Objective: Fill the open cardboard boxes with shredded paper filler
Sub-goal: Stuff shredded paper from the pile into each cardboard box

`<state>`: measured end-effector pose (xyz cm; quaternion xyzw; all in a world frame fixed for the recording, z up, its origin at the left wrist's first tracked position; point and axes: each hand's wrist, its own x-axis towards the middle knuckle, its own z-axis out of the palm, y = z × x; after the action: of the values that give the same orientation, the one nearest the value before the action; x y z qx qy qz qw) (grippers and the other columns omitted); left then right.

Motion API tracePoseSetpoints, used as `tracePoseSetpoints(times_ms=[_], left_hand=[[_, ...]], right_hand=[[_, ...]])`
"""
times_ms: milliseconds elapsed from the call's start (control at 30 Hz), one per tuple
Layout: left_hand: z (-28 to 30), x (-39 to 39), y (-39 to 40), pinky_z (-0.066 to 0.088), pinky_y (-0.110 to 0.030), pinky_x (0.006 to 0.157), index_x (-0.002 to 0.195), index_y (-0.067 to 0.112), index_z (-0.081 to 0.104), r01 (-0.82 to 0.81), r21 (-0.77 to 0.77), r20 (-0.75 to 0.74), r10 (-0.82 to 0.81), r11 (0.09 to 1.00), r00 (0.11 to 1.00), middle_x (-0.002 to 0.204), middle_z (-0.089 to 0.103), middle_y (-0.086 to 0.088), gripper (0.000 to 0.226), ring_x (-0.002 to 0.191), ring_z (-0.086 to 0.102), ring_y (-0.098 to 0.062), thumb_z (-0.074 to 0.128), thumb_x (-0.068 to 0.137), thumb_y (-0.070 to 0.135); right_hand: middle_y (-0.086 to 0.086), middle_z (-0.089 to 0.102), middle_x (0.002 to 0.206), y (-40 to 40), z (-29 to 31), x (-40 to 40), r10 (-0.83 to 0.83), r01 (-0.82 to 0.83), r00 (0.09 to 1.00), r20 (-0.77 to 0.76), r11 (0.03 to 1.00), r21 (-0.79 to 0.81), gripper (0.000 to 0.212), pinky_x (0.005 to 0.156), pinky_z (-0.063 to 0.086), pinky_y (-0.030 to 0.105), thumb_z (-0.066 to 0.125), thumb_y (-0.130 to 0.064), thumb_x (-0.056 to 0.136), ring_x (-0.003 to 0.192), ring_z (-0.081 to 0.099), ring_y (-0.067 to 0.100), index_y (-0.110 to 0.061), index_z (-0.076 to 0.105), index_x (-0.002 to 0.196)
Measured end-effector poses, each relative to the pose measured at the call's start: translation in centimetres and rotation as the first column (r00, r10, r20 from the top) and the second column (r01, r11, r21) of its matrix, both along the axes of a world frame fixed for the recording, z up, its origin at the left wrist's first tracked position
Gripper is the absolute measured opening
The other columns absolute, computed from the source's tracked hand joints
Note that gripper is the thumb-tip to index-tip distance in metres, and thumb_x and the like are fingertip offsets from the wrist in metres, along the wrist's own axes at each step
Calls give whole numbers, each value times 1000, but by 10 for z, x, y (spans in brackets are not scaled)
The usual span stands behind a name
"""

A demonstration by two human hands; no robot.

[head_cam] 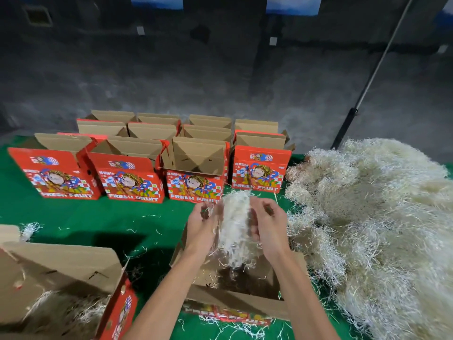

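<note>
Pale shredded paper, a loose wad (234,224), hangs between my two hands above the open box (235,288) right in front of me. My left hand (199,228) curls round the wad's left side and my right hand (267,223) curls round its right side, fingers bent into the strands, so both hands hold it together. Long strands trail down from the wad toward the box's mouth, and a little filler already lies on its floor. The box's near wall runs between my forearms, with its red printed face turned toward me. To my left a second open box (66,285) stands with its tall brown flap up and a thin layer of shreds inside; a strip of bare green cloth (103,217) separates it from the one I am filling. Beyond my hands the cloth lies open up to a row of red boxes (132,177), several rows deep, all with flaps raised and brown insides showing. To my right the big pile of shreds (377,224) spreads from the far edge of the cloth to the near one, its fringe just beside the box. A pole (367,87) leans against the dark wall behind the pile.
</note>
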<state>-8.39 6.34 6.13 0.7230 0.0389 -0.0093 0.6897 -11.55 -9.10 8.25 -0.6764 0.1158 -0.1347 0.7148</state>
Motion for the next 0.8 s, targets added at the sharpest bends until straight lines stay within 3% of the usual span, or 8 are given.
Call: tracePoseSetpoints(times_ms=[167, 267, 367, 433, 533, 633, 733, 800], left_hand=[[-2, -11, -11, 52, -27, 81, 122, 39, 55, 36, -13, -26, -37, 999, 999, 107, 62, 14, 72, 97, 57, 2, 49, 72, 90], [-3, -19, -27, 53, -35, 89, 138, 29, 46, 15, 0, -75, -15, 1000, 997, 93, 57, 19, 94, 82, 58, 9, 53, 68, 92], [6, -6, -9, 48, -26, 51, 84, 22, 52, -89, 2, -43, 89, 996, 995, 55, 44, 14, 64, 50, 42, -7, 55, 75, 85], [3, 4, 0, 44, -28, 56, 99, 17, 49, -164, -89, -156, 149, 982, 977, 72, 49, 4, 64, 62, 46, -13, 54, 81, 78], [-9, -3, -14, 55, -39, 79, 132, 12, 52, -32, -296, -305, -62, 955, 950, 111, 67, -8, 62, 97, 65, -24, 45, 96, 63], [-10, -22, -28, 40, -51, 105, 147, 37, 37, 19, -322, -133, -65, 946, 989, 120, 62, 26, 75, 119, 50, -7, 49, 86, 78], [-9, -22, -25, 42, -34, 77, 103, 34, 49, -92, -122, 262, 121, 988, 958, 82, 53, 14, 52, 74, 47, -5, 61, 78, 78], [-4, -23, -27, 46, -30, 76, 98, 27, 57, -48, -31, 350, 56, 998, 935, 87, 59, 5, 48, 78, 56, -14, 63, 82, 71]], right_hand=[[-9, 62, 123, 32, -4, -9, -79, 29, 989, -123, 931, -364, 86, 99, 48, 43, 29, -88, 84, 106, 60, 8, -21, 54, 131], [1, 71, 118, 43, -10, -4, -12, -10, 998, -65, 941, -338, 72, 95, 49, 33, 20, -74, 96, 107, 63, 1, -24, 63, 124], [8, 70, 73, 17, -8, -1, 54, -37, 964, -262, 997, 70, 63, 64, 46, 25, 29, -67, 99, 67, 67, 14, -16, 66, 99], [-4, 55, 58, 10, -14, -2, 2, -1, 976, -216, 1000, 7, 48, 50, 40, 25, 46, -66, 94, 49, 47, 12, -21, 58, 84], [7, 65, 82, 31, -21, 2, 48, -51, 996, -79, 998, -30, 38, 71, 54, 37, 57, -54, 93, 71, 58, 17, -16, 60, 95], [5, 62, 78, 40, -24, 13, -9, 8, 990, -140, 1000, -9, 23, 59, 50, 18, 55, -28, 101, 69, 55, 16, -9, 58, 89], [5, 56, 66, 33, -25, 17, -38, 38, 980, -195, 999, -4, 30, 48, 42, 21, 52, -23, 103, 60, 49, 16, 1, 59, 85], [-3, 56, 54, 33, -19, 14, -49, 32, 988, -144, 993, -115, 40, 47, 40, 24, 52, -30, 103, 51, 50, 11, -6, 58, 72]])
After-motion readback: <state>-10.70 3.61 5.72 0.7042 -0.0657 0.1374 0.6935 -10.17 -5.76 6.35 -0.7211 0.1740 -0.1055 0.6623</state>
